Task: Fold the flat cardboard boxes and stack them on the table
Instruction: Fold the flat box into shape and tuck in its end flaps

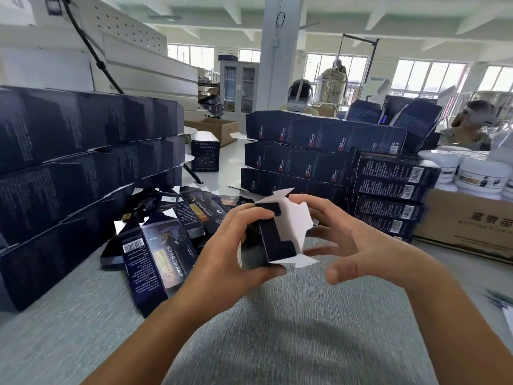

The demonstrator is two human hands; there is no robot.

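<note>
The grey bench point(277, 343) fills the bottom of the view. On its left side is the biggest thing, a tall stack of folded dark boxes point(69, 162) lying on their sides in rows. Farther back in the middle is a second stack point(299, 159), three rows high, with small red marks on the box sides. Touching its right end is a shorter pile of boxes point(394, 187) with their barcode ends facing the camera. Right of that pile sits a brown carton point(466, 223) with white jars point(474, 173) on top.

Between the big left stack and the hands lies a messy heap of flat boxes point(163, 240). They overlap each other and point many ways.

Both hands are held up over the bench, near the middle. The left hand point(230, 257) holds one dark box point(277, 240). Its grip is closed round the box, fingers over the top and thumb underneath. The box is in the air, not touching the bench. Its long way seems to run from left to right, and the hand hides much of it. Its open end points right, at the other hand, and white flaps stick out there, up, sideways and down. The right hand point(349, 240) has a wide grip, with bent fingers reaching the white flaps. Its thumb is well away from the box.
</note>
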